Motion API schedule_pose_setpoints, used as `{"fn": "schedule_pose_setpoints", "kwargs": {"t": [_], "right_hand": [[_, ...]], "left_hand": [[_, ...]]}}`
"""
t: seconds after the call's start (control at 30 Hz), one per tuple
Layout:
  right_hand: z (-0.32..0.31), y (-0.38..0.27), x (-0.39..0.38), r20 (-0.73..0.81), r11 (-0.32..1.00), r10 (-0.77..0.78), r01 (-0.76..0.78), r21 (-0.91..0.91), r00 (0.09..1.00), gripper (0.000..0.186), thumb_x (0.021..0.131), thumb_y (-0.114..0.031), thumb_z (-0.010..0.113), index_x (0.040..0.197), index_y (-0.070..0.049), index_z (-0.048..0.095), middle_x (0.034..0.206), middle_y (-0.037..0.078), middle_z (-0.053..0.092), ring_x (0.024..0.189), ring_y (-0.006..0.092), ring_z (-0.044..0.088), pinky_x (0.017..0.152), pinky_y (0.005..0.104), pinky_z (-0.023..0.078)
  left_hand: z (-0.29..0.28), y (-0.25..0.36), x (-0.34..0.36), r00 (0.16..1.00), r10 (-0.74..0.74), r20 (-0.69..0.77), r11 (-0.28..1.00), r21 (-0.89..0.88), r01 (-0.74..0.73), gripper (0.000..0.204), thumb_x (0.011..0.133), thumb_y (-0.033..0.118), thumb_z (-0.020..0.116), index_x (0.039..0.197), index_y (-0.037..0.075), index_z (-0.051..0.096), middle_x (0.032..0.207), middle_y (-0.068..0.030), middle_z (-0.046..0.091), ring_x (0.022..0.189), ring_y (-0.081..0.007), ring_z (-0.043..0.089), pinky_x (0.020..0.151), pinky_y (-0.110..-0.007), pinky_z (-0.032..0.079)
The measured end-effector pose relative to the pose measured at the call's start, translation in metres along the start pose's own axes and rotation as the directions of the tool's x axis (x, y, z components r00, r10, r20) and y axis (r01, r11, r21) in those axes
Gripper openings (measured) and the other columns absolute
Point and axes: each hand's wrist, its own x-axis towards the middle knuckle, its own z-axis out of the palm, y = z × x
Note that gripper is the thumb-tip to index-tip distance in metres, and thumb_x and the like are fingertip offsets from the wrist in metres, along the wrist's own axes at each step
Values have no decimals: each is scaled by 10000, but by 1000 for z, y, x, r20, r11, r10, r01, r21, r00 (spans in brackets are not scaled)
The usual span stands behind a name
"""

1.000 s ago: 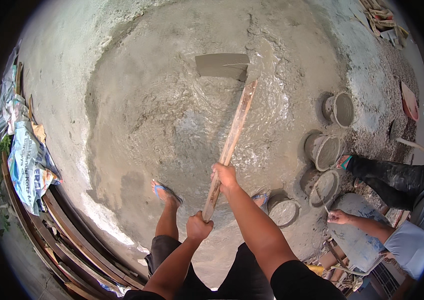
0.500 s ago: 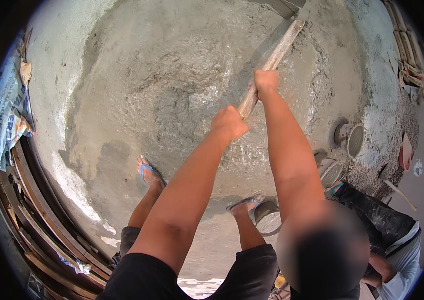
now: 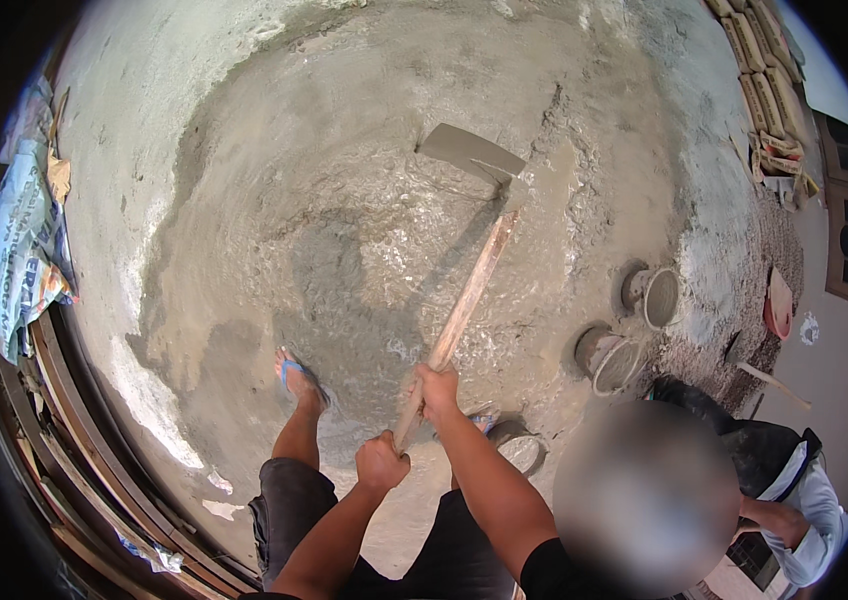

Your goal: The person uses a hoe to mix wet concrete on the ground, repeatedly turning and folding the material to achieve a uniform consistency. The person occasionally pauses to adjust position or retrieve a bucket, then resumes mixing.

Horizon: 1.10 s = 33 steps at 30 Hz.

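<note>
Both my hands are wrapped around the wooden handle of a hoe [image 3: 474, 280]. My left hand [image 3: 382, 462] grips it near its lower end, closest to my body, and my right hand [image 3: 436, 392] holds it a little farther up. At the far end, the broad grey hoe blade [image 3: 469, 150] is raised over a wide patch of wet grey mortar [image 3: 274, 160], apparently apart from it, its shadow falling on the mix. My left foot [image 3: 296, 380], in a blue flip-flop, stands at the mortar's near left.
Mortar-smeared buckets [image 3: 662, 298] stand to the right, another bucket [image 3: 521, 450] near my right foot. Farther right are gravel [image 3: 769, 235], a pink-red scoop-like object [image 3: 778, 303] and stacked bags [image 3: 766, 95]. Long boards [image 3: 94, 400] line the left. Another person's sleeve [image 3: 812, 520] shows at lower right.
My hands have drawn the hoe back toward my body. Its blade, earlier at the top edge, is now fully in view nearer the middle of the mortar.
</note>
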Motion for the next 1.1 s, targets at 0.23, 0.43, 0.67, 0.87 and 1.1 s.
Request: {"fn": "schedule_pose_setpoints", "kwargs": {"t": [0.23, 0.43, 0.67, 0.87, 1.1], "right_hand": [[-72, -136, 1, 182, 893, -439, 407, 191, 880, 724, 885, -78, 607, 1487, -84, 205, 1300, 170, 452, 1024, 273, 593, 912, 422, 488], [-262, -99, -65, 249, 886, -463, 441, 140, 851, 761, 887, -70, 597, 1520, -105, 174, 1401, 173, 388, 1038, 248, 603, 894, 394, 492], [-406, 20, -154, -35, 959, -137, 141, 247, 990, 550, 891, -17, 521, 1409, -107, 361, 1211, 86, 551, 917, 187, 626, 779, 332, 512], [-411, 5, -190, -67, 770, -225, 220, 600, 972, 463, 886, 3, 541, 1335, -76, 458, 1073, 138, 635, 856, 179, 637, 738, 314, 529], [-381, -39, -215, 60, 693, -324, 193, 695, 944, 445, 879, 0, 536, 1315, -57, 467, 1004, 149, 635, 818, 197, 638, 703, 340, 544]], "left_hand": [[-36, 145, 123, 951, 278, -135, 960, 77, -270, 273, 693, 162, 682, 886, -29, 657, 872, -270, 677, 823, -426, 672, 745, -474, 545], [-39, 348, 280, 914, 299, -275, 933, 286, -219, 408, 706, 214, 638, 1002, -65, 683, 1055, -296, 659, 1031, -403, 647, 894, -404, 536], [57, 399, 314, 946, 256, -198, 808, 581, -98, 585, 797, 218, 674, 1295, 1, 456, 1182, -203, 645, 1093, -315, 647, 920, -382, 530], [107, 345, 266, 978, 182, -104, 895, 429, -121, 443, 758, 149, 674, 1148, -17, 546, 1120, -241, 651, 1067, -351, 648, 903, -398, 534], [98, 266, 197, 980, 195, -34, 927, 333, -173, 378, 728, 61, 596, 1074, -86, 557, 1025, -317, 644, 999, -411, 653, 816, -421, 543]]}}
